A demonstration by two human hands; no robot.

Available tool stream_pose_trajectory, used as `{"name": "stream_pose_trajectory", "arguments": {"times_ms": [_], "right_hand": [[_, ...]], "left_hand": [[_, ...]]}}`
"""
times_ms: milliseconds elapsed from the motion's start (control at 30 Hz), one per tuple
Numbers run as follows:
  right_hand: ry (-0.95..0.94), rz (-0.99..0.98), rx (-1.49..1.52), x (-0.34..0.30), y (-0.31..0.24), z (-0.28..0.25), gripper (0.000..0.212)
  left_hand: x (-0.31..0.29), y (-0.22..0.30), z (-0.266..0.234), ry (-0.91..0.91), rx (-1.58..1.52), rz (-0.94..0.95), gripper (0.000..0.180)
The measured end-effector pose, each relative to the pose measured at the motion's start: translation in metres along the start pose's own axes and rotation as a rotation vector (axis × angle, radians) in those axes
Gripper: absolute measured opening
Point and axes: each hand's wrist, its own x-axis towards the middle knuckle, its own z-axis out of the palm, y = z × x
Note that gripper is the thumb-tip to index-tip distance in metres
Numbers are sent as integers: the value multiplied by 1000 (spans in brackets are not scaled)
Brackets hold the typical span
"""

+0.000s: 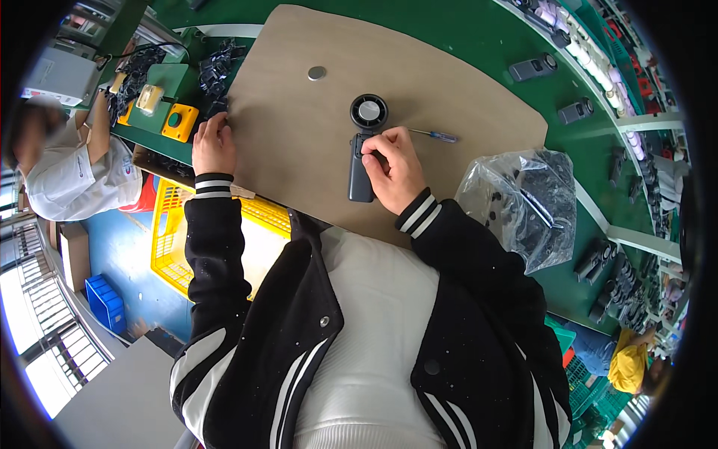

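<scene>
A dark grey handheld fan lies on the brown cardboard sheet (pixel 284 142), its round head (pixel 369 111) with a silver centre pointing away from me and its handle (pixel 360 179) toward me. My right hand (pixel 395 166) is over the top of the handle from the right. Its thumb and forefinger are pinched at the fan's neck, and anything small between them is hidden. Just beyond that hand lies a screwdriver (pixel 443 136) with a clear bluish handle. My left hand (pixel 215 150) rests at the sheet's left edge, fingers loosely bent and apart, holding nothing. A silver disc (pixel 316 73) lies farther off.
A clear plastic bag of dark parts (pixel 523 209) sits to the right. Left are a yellow box with a green button (pixel 180 122), black parts (pixel 218 69) and a yellow crate (pixel 172 243) below. More fans (pixel 532 68) stand on the green bench. A co-worker (pixel 86 165) sits left.
</scene>
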Motion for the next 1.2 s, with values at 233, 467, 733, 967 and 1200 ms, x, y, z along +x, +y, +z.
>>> {"name": "stream_pose_trajectory", "arguments": {"times_ms": [233, 467, 733, 967, 1200], "right_hand": [[107, 97, -59, 5, -10, 9, 14], [148, 138, 62, 12, -5, 11, 15], [48, 254, 140, 14, 2, 0, 16], [145, 151, 140, 14, 1, -2, 11], [-17, 258, 249, 16, -11, -9, 12]], "left_hand": [[-13, 48, -11, -2, -541, -23, 35], [-25, 117, -3, -142, -1145, -54, 36], [-38, 142, 17, -390, -1434, -181, 32], [-44, 147, 22, -380, -1506, -253, 27], [-49, 163, 21, -364, -1331, -178, 25]]}}
